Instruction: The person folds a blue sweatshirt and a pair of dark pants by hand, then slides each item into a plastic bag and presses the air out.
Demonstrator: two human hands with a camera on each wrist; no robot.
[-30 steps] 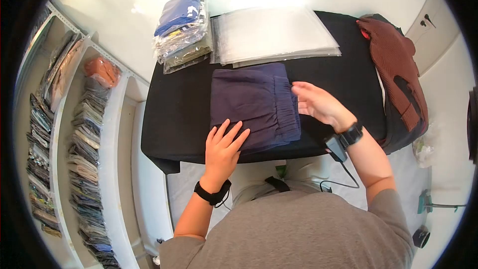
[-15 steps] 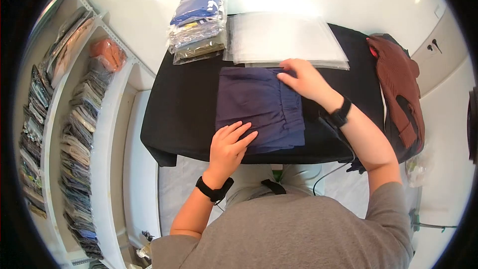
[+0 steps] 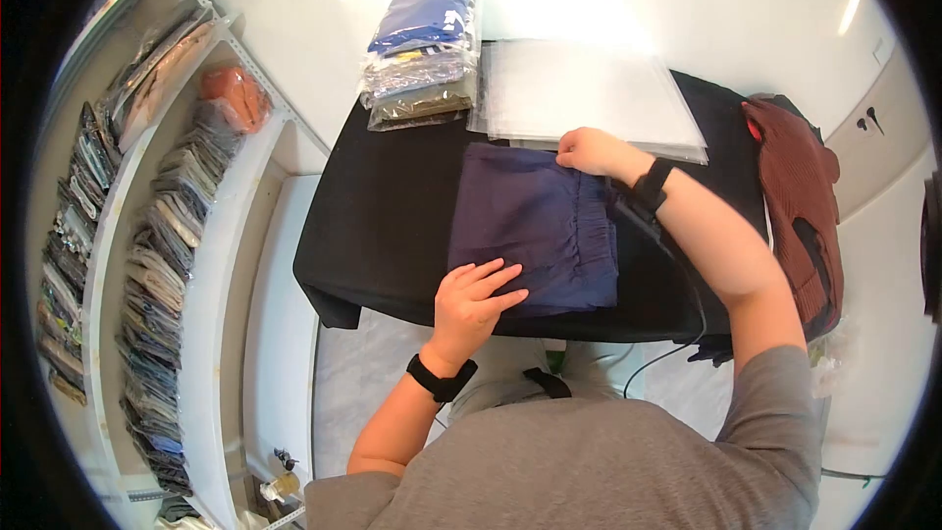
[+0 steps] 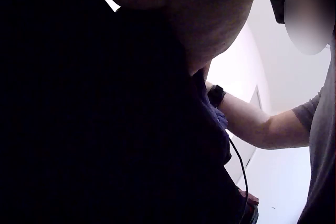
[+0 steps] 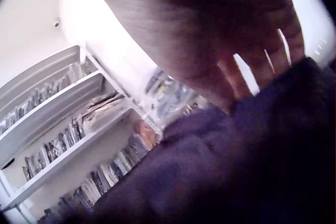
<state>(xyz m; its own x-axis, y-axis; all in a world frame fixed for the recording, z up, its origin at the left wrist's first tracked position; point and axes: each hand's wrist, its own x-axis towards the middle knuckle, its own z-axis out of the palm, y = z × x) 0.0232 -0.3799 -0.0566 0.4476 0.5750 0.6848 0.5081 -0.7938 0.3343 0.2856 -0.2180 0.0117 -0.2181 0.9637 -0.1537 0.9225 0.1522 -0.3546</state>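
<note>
A folded navy garment (image 3: 520,226) with a gathered waistband (image 3: 593,245) on its right side lies on the black-covered table (image 3: 383,226). My left hand (image 3: 469,312) rests on its lower left part, fingers spread. At the garment's upper right edge, my right hand (image 3: 595,153) pinches the fabric with curled fingers. The right wrist view shows the right hand (image 5: 220,29) close over the navy cloth (image 5: 210,155). In the dark left wrist view, the left hand (image 4: 194,14) is over cloth whose details are hidden.
Bagged, folded clothes (image 3: 422,59) are stacked at the back left, beside clear plastic sleeves (image 3: 589,93). A brown garment (image 3: 795,206) lies at the table's right end. Shelves (image 3: 211,236) of packed clothes stand at the left.
My right hand has moved from beside the waistband to the garment's far edge and now pinches it. My left hand stays on the cloth. The head view has shifted.
</note>
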